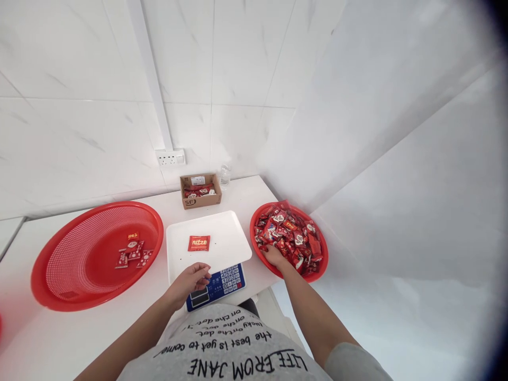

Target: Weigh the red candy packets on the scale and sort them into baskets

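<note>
My left hand (pixel 192 279) hovers over the front of a white weighing scale with a blue keypad (pixel 227 279). Its fingers are loosely bent and apart, with nothing seen in them. A single red packet with yellow lettering (pixel 199 243) lies flat on the scale's white pan (pixel 228 233). To the right, my right hand (pixel 273 255) reaches into the near left side of a round red basin (pixel 323 259). That basin is heaped with small red packets (pixel 291 227). The right fingertips touch the packets and are partly hidden among them, so their grip cannot be made out.
Left of the scale stands a big red mesh basket (pixel 51 293) with several red packets (pixel 133 251) inside. Behind the scale are a cardboard box (pixel 203 201) of packets and a clear plastic bottle (pixel 225 176). Walls (pixel 238 63) border the white table (pixel 254 189) behind and right.
</note>
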Demonstrator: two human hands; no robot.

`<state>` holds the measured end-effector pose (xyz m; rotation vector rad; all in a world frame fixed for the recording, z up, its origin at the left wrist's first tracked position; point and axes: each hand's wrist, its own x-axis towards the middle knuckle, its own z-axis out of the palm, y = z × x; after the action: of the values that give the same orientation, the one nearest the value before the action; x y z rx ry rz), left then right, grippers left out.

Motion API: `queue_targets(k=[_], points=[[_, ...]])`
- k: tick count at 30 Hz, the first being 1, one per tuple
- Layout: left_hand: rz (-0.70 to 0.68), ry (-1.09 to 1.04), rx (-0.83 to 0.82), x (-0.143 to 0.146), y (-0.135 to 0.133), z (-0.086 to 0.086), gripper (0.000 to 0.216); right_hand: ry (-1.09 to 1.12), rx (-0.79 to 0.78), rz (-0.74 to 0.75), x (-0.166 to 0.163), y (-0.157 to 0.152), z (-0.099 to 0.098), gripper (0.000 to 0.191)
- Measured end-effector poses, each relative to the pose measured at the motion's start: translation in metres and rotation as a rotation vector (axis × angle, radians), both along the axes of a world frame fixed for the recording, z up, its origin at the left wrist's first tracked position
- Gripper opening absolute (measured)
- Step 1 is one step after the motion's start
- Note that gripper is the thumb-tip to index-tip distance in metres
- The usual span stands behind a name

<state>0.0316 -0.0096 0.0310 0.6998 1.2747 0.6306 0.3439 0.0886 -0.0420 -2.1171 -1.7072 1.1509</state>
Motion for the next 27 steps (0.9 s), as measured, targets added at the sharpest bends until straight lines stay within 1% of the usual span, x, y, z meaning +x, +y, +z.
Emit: queue_targets(k=[4,6,9,12,16,18,20,24,27], points=[[-0.007,0.001,-0.003,0.001,0.0,0.003,0.043,0.053,0.028,-0.059,-0.004,-0.002,-0.003,0.037],[-0.002,0.004,-0.012,0.0,0.0,0.004,0.042,0.114,0.082,-0.087,-0.005,-0.003,-0.003,0.044],[0.011,0.005,-0.02,-0.002,-0.001,0.003,0.041,0.198,0.137,-0.067,-0.007,-0.004,0.001,0.056],[0.009,0.004,-0.016,-0.001,-0.001,0.004,0.042,0.184,0.069,0.044,-0.011,0.0,0.011,0.062],[-0.001,0.008,-0.012,0.0,-0.001,0.004,0.043,0.007,-0.05,0.128,-0.015,0.012,0.02,0.067],[-0.003,0.012,-0.012,-0.001,-0.001,0.004,0.042,-0.075,-0.049,0.15,-0.017,0.018,0.02,0.065],[0.001,0.018,-0.014,-0.001,-0.001,0.004,0.041,-0.11,0.009,0.17,-0.017,0.022,0.018,0.059],[0.022,0.009,-0.014,-0.004,-0.001,0.002,0.04,-0.102,0.13,0.181,-0.017,0.017,0.014,0.035],[0.028,-0.002,-0.018,-0.005,-0.002,0.001,0.04,-0.083,0.214,0.183,-0.015,0.008,0.014,0.025]])
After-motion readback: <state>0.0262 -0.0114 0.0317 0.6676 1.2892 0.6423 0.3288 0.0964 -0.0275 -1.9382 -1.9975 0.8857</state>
